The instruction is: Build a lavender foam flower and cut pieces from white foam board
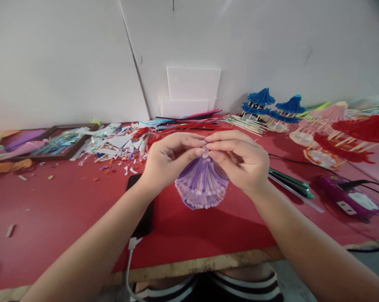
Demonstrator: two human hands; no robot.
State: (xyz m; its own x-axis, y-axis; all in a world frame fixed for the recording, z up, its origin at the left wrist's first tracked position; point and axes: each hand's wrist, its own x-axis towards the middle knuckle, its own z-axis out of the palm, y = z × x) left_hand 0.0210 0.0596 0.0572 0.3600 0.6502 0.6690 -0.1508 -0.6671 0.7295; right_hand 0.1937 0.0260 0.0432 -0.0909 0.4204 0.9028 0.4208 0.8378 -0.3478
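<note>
A purple and lilac fluffy cone [205,184], ridged and flaring like a small pagoda roof, is held up over the red table in front of me. My left hand [173,157] pinches its narrow top between thumb and fingertips. From the other side my right hand [240,157] pinches the same tip, so the fingertips of both hands nearly meet there. The very tip is partly covered by the fingers. Below my left forearm, a black phone [145,218] with a white cable lies on the table.
Scraps of paper and plastic [114,144] are heaped at the back left beside a brown frame [57,142]. Coloured fuzzy stems [192,121] lie at the back. Blue tiered models [260,100] and red ones [359,134] stand right, near a purple power strip [349,197] and green-handled tool [292,182].
</note>
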